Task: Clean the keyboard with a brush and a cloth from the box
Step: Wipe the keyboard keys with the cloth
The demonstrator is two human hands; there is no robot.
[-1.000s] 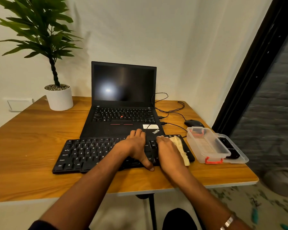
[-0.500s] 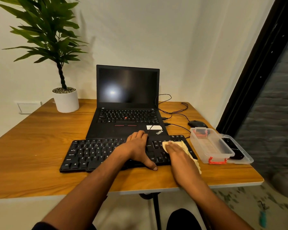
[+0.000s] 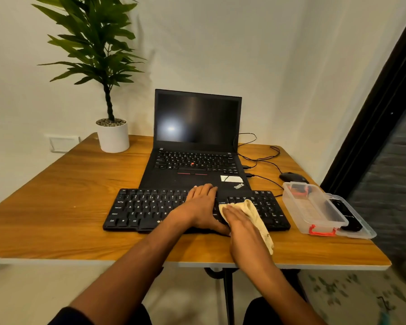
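- The right hand lies flat with straight fingers on a cream cloth, pressing it onto the keys just right of the middle of the keyboard.
- The left hand rests on the keyboard's middle, fingers laid over the far rim and thumb at the near rim, apparently steadying it; it holds nothing.
- The cloth's loose end trails off the keyboard's near rim onto the worktop, toward the near edge.
- The keyboard lies along the near half of the worktop, just in front of the open laptop.
- The clear box stands open near the right edge, its lid beside it with a dark object on it, possibly the brush; I cannot tell.
- Judged step: the cloth wipe, under way on the right part of the keys.
- The next move calls for light, even strokes across the rows while the left hand braces the keyboard, then shifting that hand to free the covered keys.
- Against half a second ago, the right hand and cloth sit further left, close beside the left thumb; the left hand holds the same place.
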